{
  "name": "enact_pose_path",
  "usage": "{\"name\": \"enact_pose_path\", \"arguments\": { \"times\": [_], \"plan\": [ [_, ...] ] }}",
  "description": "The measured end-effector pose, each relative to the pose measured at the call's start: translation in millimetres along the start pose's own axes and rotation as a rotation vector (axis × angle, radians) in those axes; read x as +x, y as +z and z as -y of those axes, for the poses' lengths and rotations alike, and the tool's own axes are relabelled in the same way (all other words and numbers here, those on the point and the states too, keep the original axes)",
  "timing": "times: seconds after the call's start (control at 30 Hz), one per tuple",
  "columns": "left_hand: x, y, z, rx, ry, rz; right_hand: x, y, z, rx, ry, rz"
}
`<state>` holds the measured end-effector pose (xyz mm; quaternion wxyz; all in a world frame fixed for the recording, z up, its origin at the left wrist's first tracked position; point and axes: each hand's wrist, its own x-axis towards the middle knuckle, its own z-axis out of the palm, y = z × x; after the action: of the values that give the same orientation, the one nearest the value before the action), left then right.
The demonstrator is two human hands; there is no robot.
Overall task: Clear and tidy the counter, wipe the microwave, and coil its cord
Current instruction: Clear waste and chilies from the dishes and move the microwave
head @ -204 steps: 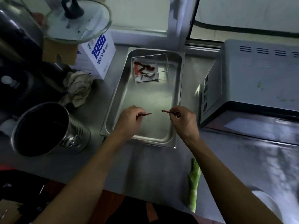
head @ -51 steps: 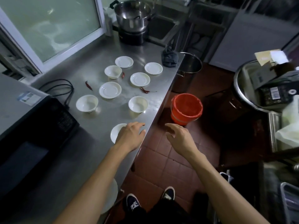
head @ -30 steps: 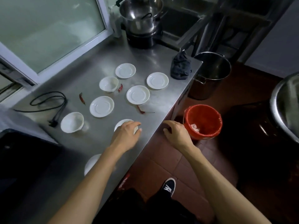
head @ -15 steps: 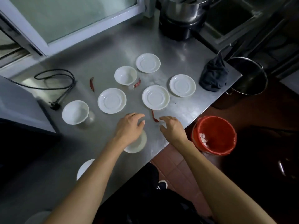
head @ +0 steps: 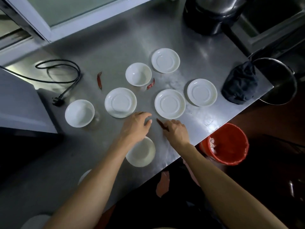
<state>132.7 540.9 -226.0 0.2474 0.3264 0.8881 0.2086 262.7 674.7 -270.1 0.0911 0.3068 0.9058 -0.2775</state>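
No writing is legible. Near the counter's (head: 206, 38) front edge, the right hand (head: 177, 131) pinches a red chilli (head: 160, 123); the left hand (head: 136, 125) hovers, fingers loosely spread.

A working kitchen, this was: a steel counter (head: 115, 43) carried white saucers (head: 170, 103) and bowls (head: 138, 74), dried chillies (head: 99, 79) lay loose, a big pot (head: 212, 12) stood at one o'clock, a red bucket (head: 231, 146) sat on the floor at four.

Microwave (head: 19, 103) cut off by the left edge — only one corner shows. Left forearm hides part of a white bowl (head: 143, 154). Right hand (head: 176, 131) covers the near end of a red chili (head: 160, 123) — grip cannot be told.
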Motion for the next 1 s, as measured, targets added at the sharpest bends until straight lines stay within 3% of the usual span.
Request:
{"name": "enact_pose_path", "arguments": {
  "times": [0.23, 0.47, 0.7, 1.0],
  "plan": [
    [21, 7, 2, -0.019, -0.065, -0.051, 8, -1, -10, -0.083, -0.149, -0.001],
    [51, 2, -8, 0.021, -0.096, -0.183, 32, -33, -25, 0.047, -0.380, -0.082],
    [96, 5, -20, 0.074, -0.067, -0.207, 81, -75, -34, 0.236, -0.354, -0.166],
    [139, 15, -34, 0.124, -0.075, -0.210, 131, -101, -34, 0.250, -0.425, -0.195]
  ]
}}
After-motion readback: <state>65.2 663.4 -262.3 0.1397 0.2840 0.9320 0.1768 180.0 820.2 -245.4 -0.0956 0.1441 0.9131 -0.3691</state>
